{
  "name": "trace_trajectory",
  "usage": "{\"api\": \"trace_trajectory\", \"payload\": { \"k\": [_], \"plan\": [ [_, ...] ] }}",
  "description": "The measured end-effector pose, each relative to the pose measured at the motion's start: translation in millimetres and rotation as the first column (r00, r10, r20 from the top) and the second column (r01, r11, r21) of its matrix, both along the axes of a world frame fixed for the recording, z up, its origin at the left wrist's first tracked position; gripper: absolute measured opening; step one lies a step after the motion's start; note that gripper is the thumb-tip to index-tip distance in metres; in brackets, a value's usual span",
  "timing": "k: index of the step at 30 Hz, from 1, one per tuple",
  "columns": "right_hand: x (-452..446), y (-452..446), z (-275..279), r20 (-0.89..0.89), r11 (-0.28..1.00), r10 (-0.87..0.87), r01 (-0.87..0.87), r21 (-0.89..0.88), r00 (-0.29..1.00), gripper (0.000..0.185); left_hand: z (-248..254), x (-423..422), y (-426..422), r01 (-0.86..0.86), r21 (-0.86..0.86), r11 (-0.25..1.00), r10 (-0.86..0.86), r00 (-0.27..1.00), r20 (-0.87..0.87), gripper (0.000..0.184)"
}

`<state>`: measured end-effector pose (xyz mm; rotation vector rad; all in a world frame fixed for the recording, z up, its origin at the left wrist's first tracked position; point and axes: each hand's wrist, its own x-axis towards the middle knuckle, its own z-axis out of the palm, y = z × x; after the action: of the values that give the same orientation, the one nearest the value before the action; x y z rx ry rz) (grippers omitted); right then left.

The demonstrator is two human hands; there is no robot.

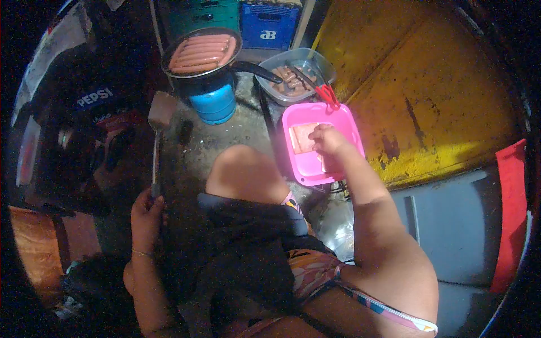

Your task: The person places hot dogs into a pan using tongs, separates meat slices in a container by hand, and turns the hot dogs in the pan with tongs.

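Observation:
My left hand (147, 208) is closed around the dark handle of a spatula (156, 149), held upright at the left. Its flat head looks pinkish; I cannot tell whether something lies on it. My right hand (328, 139) reaches into a pink plastic basin (305, 173), its fingers pinched at the edge of a flat, square pinkish slice (302, 138). Another flat piece lies partly hidden under the wrist. Several sausages (204, 52) lie side by side in a black frying pan (239, 66), apart from both hands.
The pan sits above a small blue gas cylinder (214, 104). Behind the basin stands a clear plastic tub (322, 63) with cut sausage pieces and red-handled tongs (328, 97). A blue crate (269, 27) is at the back. A yellow panel (417, 84) borders the right side.

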<state>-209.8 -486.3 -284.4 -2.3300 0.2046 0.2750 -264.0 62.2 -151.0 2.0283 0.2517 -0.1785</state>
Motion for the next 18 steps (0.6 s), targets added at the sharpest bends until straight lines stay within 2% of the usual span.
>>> {"api": "trace_trajectory", "payload": {
  "k": [2, 4, 7, 9, 11, 15, 17, 18],
  "plan": [
    [5, -6, -6, 0.049, 0.974, 0.151, -0.140, -0.180, 0.987, 0.033, 0, -1, 0, -0.014, -0.012, 1.000, 0.014, 1.000, -0.009, 0.033],
    [10, -6, -7, 0.067, 0.870, 0.347, -0.294, -0.396, 0.935, 0.026, -1, 0, 2, -0.023, -0.034, 0.999, 0.022, 1.000, -0.015, 0.034],
    [10, 5, 5, 0.110, 0.967, 0.084, -0.055, -0.247, 0.990, 0.018, -1, 0, 2, -0.021, -0.043, 0.999, 0.020, 1.000, -0.018, 0.034],
    [17, 12, 29, 0.017, 0.991, -0.133, 0.133, -0.022, 0.991, 0.016, -1, 0, 1, -0.017, -0.032, 0.999, 0.017, 1.000, -0.019, 0.034],
    [25, 12, 37, 0.001, 0.971, -0.232, 0.231, 0.065, 0.973, 0.016, -6, 2, 4, -0.009, -0.035, 0.999, 0.008, 1.000, -0.017, 0.034],
    [36, 8, 45, 0.146, 0.977, -0.209, 0.213, -0.012, 0.967, 0.017, -9, 2, 4, -0.002, -0.081, 0.997, 0.003, 1.000, 0.008, 0.034],
    [35, 10, 52, 0.124, 0.959, -0.281, 0.275, 0.067, 0.952, 0.018, -6, 1, 3, -0.013, -0.080, 0.997, 0.013, 1.000, 0.004, 0.033],
    [28, 20, 72, 0.071, 0.926, -0.357, 0.342, 0.162, 0.932, 0.018, -5, 0, 3, -0.015, -0.074, 0.997, 0.015, 1.000, 0.006, 0.033]
  ]
}}
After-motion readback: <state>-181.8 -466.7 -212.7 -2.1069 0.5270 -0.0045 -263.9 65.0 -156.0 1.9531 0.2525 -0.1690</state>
